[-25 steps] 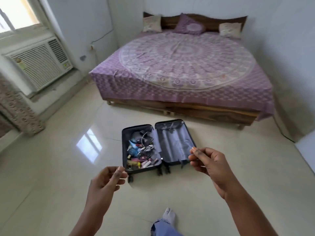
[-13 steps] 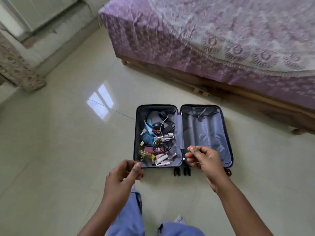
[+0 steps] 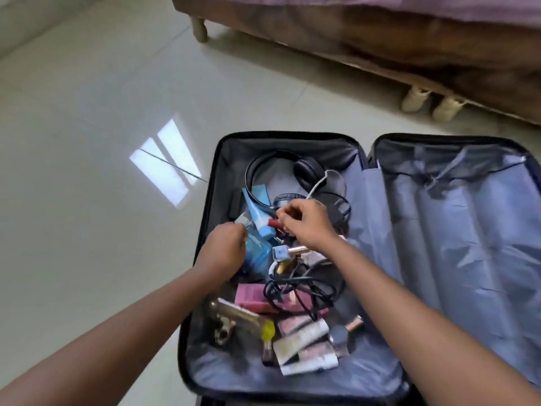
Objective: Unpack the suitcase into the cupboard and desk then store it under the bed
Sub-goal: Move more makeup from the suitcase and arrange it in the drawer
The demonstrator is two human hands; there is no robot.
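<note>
The black suitcase [image 3: 281, 135] lies open flat on the floor, directly below me. Its left half holds black headphones [image 3: 263, 163], a light blue tube [image 3: 259, 210], a blue bottle [image 3: 259, 254], a tangled black cable [image 3: 295, 285], a pink box [image 3: 251, 297], a gold item [image 3: 237, 315] and white tubes [image 3: 304, 338]. Its right half [image 3: 456, 244] shows only grey lining. My left hand [image 3: 224, 252] has its fingers curled at the blue bottle's grey cap end. My right hand [image 3: 307, 225] pinches a small red tube [image 3: 272, 222] beside the light blue tube.
The wooden bed frame [image 3: 380, 48] with purple cover runs along the top right, on short legs [image 3: 200, 29] with a low gap beneath. Glossy pale floor tiles [image 3: 102, 127] spread to the left of the suitcase.
I have come close and bent down over the suitcase. Both hands, which hung free above the floor before, have reached into the left half and closed on items.
</note>
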